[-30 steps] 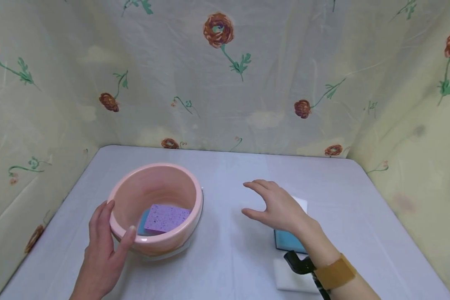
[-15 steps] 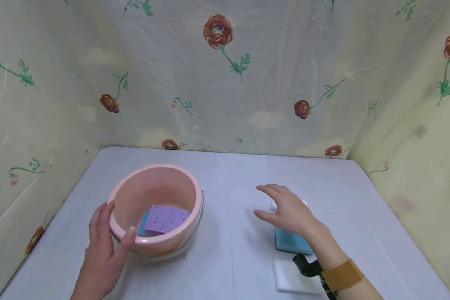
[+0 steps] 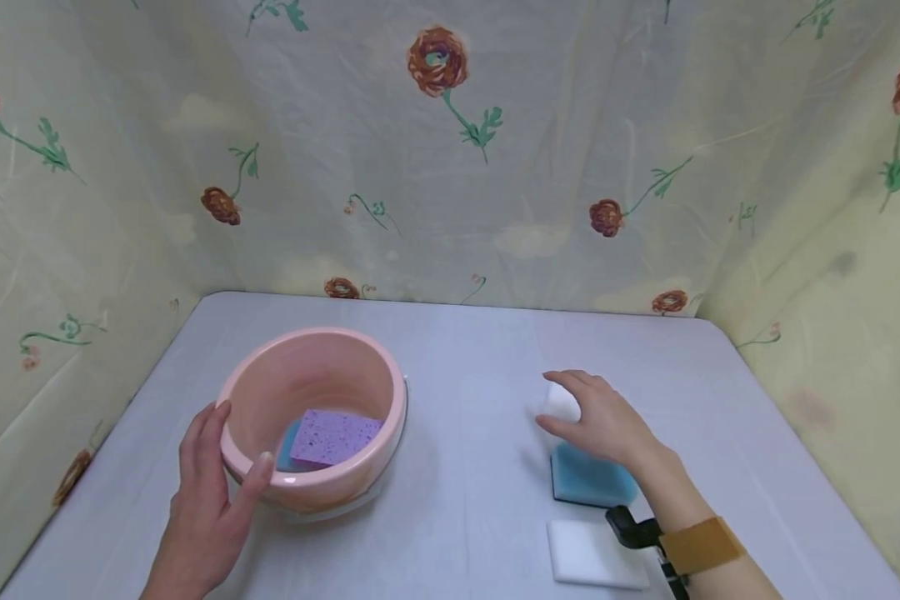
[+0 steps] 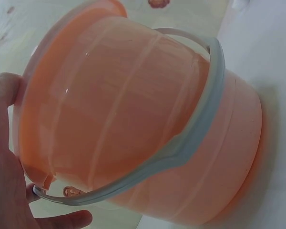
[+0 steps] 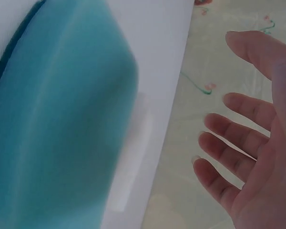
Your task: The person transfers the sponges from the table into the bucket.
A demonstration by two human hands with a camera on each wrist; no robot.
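A pink bucket point(image 3: 247, 379) stands at the left of the table. My left hand point(image 3: 208, 508) holds its near left rim, thumb on the near side and fingers on the left. In the bucket lie a purple sponge point(image 3: 335, 437) and a blue sponge point(image 3: 289, 446), mostly covered by the purple one. Its grey handle point(image 4: 200, 126) hangs down the outside in the left wrist view. My right hand point(image 3: 600, 417) hovers with spread fingers and an empty palm. Partly behind it is a white sponge point(image 3: 560, 403). Below the hand sits a light blue sponge point(image 3: 588, 477) with a dark underside.
A flat white sponge point(image 3: 594, 553) lies near the table's front, beside the right wrist's black camera mount point(image 3: 633, 529). White cloth covers the table point(image 3: 465, 375). Flowered curtains point(image 3: 525, 167) enclose the back and both sides.
My right hand has moved right and slightly down, away from the bucket, uncovering more of the light blue and front white sponges. The left hand and bucket have stayed put.
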